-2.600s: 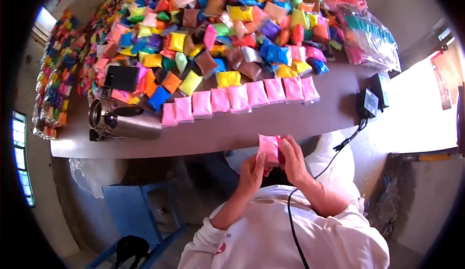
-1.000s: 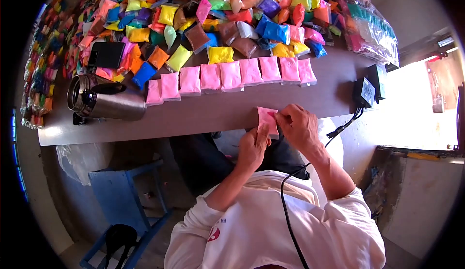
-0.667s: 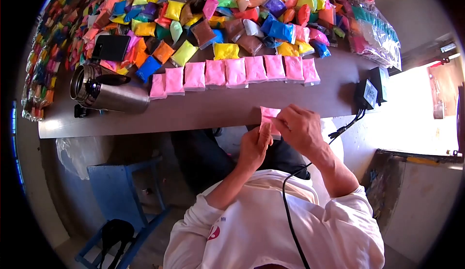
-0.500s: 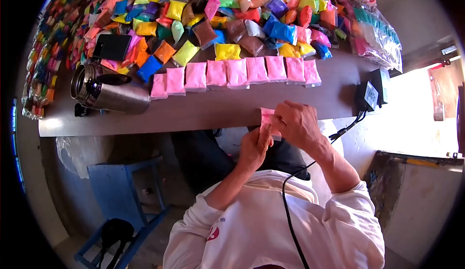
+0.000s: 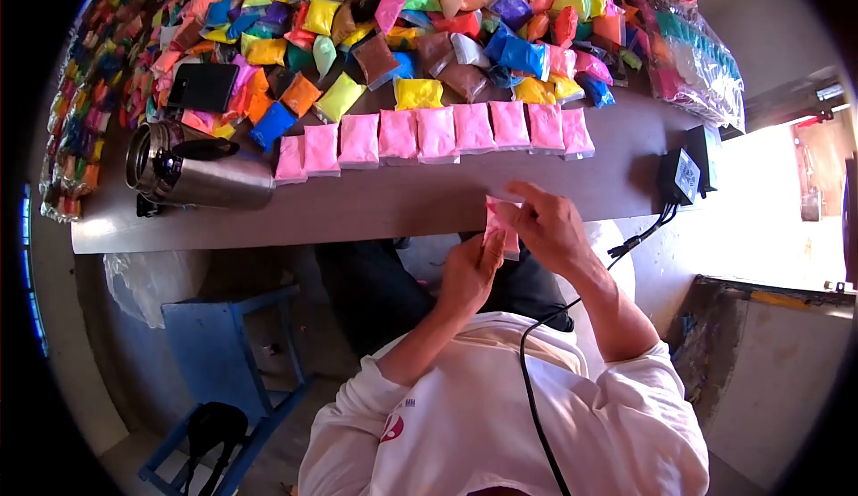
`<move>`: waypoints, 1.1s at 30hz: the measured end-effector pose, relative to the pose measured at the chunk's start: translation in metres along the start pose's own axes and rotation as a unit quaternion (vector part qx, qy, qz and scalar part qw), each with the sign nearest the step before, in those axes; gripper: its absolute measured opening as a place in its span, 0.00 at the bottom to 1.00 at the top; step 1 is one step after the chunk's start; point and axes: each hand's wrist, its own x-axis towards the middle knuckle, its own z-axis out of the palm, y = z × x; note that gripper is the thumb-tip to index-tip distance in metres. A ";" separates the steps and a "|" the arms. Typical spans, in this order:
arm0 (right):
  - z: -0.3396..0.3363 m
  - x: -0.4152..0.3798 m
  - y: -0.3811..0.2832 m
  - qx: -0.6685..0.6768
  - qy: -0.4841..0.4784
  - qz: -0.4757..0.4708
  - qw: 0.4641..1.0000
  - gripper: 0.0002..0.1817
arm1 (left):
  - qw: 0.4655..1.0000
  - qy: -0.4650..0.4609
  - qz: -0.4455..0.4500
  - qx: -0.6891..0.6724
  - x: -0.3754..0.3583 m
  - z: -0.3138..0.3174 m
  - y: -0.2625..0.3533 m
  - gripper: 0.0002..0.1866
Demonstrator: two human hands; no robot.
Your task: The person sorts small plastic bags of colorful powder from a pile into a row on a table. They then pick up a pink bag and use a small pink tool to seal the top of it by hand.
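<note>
A small clear bag of pink material is held upright just in front of the table's front edge. My left hand is closed on its lower part, with the thumb along its face. At its upper right is my right hand, index finger lifted and stretched out, apart from the thumb side, which touches or nearly touches the bag. The right hand's other fingers are partly hidden. Beyond the hands, a row of several similar pink bags lies side by side on the table.
A large heap of coloured bags covers the back. At left are a steel flask on its side and a dark flat device. Black power adapters with cables sit at right. A blue chair stands lower left.
My right index finger has lifted off the bag's top and straightened. The bag shows more of its upper face, while my left hand keeps its hold with little movement.
</note>
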 end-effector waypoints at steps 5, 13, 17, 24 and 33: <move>0.008 0.004 0.015 0.072 -0.035 -0.006 0.997 0.14 | 1.000 -0.022 0.004 0.010 0.002 -0.002 -0.002 0.22; 0.009 -0.002 0.026 0.395 0.000 0.020 0.919 0.17 | 0.947 -0.178 -0.054 -0.263 -0.001 -0.006 -0.012 0.26; 0.008 -0.007 0.025 0.438 -0.005 0.017 0.899 0.14 | 0.854 -0.211 -0.136 -0.456 0.000 -0.008 -0.010 0.29; 0.013 -0.005 0.032 0.329 -0.003 -0.071 0.942 0.09 | 0.869 -0.148 -0.156 -0.445 0.005 -0.001 -0.015 0.27; -0.001 -0.019 0.042 0.142 0.093 0.008 0.985 0.06 | 0.953 -0.034 -0.113 -0.280 0.005 0.013 -0.013 0.24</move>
